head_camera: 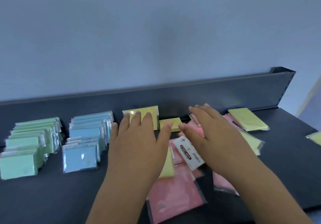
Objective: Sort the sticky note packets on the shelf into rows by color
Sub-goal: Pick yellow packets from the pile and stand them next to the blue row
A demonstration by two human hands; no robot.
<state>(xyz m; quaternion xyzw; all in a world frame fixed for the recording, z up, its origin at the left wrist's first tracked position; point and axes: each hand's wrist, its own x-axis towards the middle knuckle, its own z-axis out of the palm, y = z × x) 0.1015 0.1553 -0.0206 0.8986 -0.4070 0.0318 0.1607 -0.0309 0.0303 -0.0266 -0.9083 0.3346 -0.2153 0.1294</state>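
Head view:

- My left hand (139, 136), centre of frame: flat, palm down, fingers straight and slightly spread, holding nothing. The fingertips overlap the lower edge of a yellow packet (149, 113) that stands against the shelf's back lip (208, 91). I can't tell whether they actually touch it.
- My right hand (208, 133), just right of centre: also flat, with straight fingers close together and the thumb out toward the left hand. It grips nothing and is a bit blurred. It sits over the pink packets (173, 197), but I can't tell if it touches them.
- Sorted so far, on the left of the dark shelf (52, 197): a green row (29, 145) at far left and a blue row (86, 136) beside it. Both run front to back, with packets overlapping.
- A small yellow packet (171, 123) lies flat between my two thumbs, just right of the standing one.
- The unsorted pile at centre-right has pink packets overlapping loosely. One packet with a white "STICKY NOTE" label (188, 151) lies tilted on top, and another yellow one (169, 164) is partly under my left wrist.
- More yellow on the right: one packet (248, 119) near the back lip, one (251, 142) beside my right hand, and one cut off at the right frame edge (316, 137).
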